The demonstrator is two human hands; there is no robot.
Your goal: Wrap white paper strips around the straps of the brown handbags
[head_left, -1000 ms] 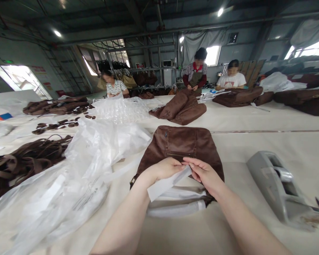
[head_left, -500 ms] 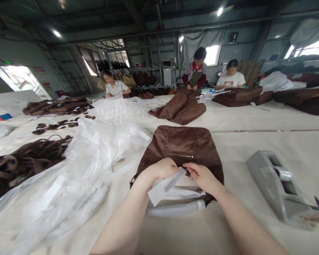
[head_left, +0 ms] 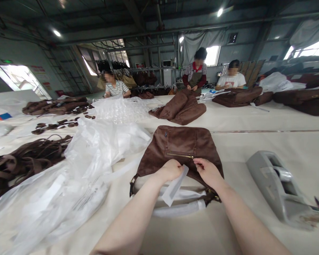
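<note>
Head view: nearest, white wraps (head_left: 179,209) look in place around the straps of the bag (head_left: 180,138), which lies flat on the table (head_left: 236,141). The left hand (head_left: 170,170) pinches a white strip (head_left: 174,187), its lower end loose. The right hand's (head_left: 209,172) fingers curl by the zip (head_left: 179,154); whether they grip, I cannot tell. Plastic (head_left: 93,141) crowds the bag's left edge; tabletop runs from its right edge to the dispenser (head_left: 275,198). Beyond lies another brown bag (head_left: 180,106).

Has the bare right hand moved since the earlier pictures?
Yes, the bare right hand moved a little right, closer to the grey tape dispenser.
</note>
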